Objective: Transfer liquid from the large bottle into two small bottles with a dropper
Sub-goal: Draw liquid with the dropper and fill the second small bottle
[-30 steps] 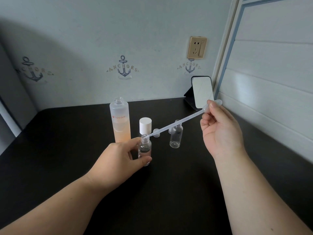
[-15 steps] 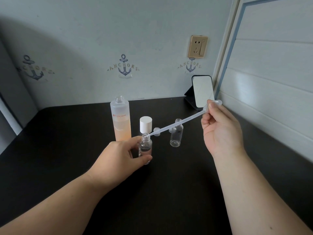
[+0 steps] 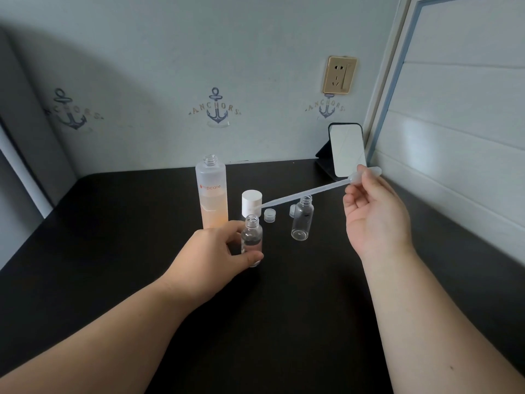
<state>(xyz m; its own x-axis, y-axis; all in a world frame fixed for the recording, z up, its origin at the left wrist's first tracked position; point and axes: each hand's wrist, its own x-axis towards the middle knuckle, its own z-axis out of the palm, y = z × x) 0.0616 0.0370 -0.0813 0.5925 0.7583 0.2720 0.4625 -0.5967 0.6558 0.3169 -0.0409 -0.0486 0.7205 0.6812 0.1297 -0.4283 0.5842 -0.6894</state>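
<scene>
The large frosted bottle [image 3: 211, 194] stands uncapped at the back of the black table [image 3: 113, 251], about half full of peach liquid. My left hand [image 3: 216, 257] grips a small clear bottle [image 3: 251, 237] that stands on the table with some clear liquid in it. My right hand [image 3: 375, 214] pinches the bulb of a long clear plastic dropper [image 3: 306, 193]. The dropper's tip hangs a little above and behind that bottle's open mouth. A second small clear bottle [image 3: 302, 220] stands open and looks empty to the right.
The large bottle's white cap [image 3: 251, 201] stands just behind the held bottle. Two small clear caps [image 3: 270, 215] [image 3: 292, 210] lie beside it. A small mirror on a dark stand [image 3: 347, 150] leans at the back right corner, near the panelled wall.
My right hand has lifted the dropper, so its tip has come up out of the held bottle's mouth. My left hand has kept its grip.
</scene>
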